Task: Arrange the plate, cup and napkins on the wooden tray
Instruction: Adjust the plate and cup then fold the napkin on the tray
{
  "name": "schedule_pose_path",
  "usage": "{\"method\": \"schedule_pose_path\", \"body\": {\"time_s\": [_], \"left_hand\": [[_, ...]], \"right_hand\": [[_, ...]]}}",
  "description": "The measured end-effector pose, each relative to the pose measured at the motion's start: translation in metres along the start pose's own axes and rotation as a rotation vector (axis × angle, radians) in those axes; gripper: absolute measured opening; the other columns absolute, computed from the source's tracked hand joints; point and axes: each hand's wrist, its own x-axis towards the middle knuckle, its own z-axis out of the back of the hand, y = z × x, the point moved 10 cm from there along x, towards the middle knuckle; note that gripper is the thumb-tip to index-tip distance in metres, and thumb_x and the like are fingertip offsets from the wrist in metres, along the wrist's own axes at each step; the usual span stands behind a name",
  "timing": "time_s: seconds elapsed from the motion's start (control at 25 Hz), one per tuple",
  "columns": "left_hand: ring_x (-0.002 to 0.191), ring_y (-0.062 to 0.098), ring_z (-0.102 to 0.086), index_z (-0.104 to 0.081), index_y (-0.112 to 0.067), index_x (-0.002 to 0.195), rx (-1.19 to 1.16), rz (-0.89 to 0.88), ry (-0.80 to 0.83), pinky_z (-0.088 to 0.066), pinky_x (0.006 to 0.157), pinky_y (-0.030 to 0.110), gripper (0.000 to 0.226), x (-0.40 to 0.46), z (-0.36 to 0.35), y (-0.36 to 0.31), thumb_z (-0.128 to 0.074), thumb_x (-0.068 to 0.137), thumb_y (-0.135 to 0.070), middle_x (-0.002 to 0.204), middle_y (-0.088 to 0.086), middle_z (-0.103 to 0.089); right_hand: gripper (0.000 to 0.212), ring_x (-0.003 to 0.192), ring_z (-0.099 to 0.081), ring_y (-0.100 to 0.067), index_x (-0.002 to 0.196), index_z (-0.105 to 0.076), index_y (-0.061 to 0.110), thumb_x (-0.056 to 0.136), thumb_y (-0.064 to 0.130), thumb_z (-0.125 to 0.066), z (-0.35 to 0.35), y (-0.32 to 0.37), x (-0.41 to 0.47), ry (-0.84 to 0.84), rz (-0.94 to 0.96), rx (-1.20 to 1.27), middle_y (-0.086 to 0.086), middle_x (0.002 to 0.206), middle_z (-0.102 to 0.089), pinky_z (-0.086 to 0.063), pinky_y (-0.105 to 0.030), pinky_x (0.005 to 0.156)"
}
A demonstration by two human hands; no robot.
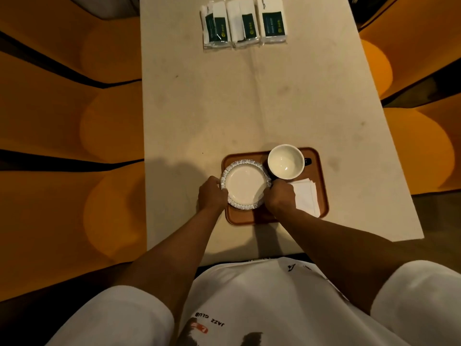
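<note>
Your left hand (212,192) is closed on the left rim of the plate (245,187), and your right hand (279,196) grips the opposite rim, so the plate is pinched between them over the left half of the wooden tray (321,171); whether it is already resting on the tray or just above it cannot be told from this view. Treat the plate as stiff, fairly light and breakable: it looks like glazed ceramic, so the smooth centre will be slick and a knock against the cup (285,161) just beside it could chip either one. The two-sided hold on the rim is the sound place to grip, since the raised, fluted edge gives your fingers something to catch on. The plate is round and cream-white with a flat plain well and a frilled, scalloped border all around. The cup, white inside with a dark handle pointing right, stands at the far right of the tray, close to the plate's rim. The napkins (306,196), white, soft and folded into a flat stack, lie on the tray's near right, partly under your right wrist; they will slide or crumple easily. Three wrapped napkin packs (245,23) sit well apart at the far end of the counter (249,96).
</note>
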Motion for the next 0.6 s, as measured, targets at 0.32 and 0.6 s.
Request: {"method": "schedule_pose_path", "body": {"time_s": [0.32,0.6], "left_hand": [[0.09,0.03,-0.066,-0.059,-0.012,0.105,-0.062,0.019,0.023,-0.055,0.077,0.038,0.023,0.0,-0.002,0.002,-0.063,0.083,-0.007,0.104,0.014,-0.069],[0.081,0.023,-0.061,-0.059,-0.012,0.106,-0.029,-0.052,0.053,-0.045,0.067,0.029,0.022,-0.01,-0.007,0.011,-0.059,0.085,-0.004,0.1,0.01,-0.067]], "right_hand": [[0.016,0.09,-0.061,-0.026,0.105,-0.06,0.01,0.096,0.021,-0.052,-0.003,-0.006,0.0,-0.006,0.009,-0.002,-0.01,0.102,-0.065,-0.046,-0.033,0.072],[0.012,0.092,-0.066,-0.03,0.1,-0.061,0.007,0.091,0.016,-0.061,-0.004,-0.015,-0.016,-0.007,0.112,-0.08,-0.014,0.103,-0.069,-0.049,-0.034,0.075]]}}
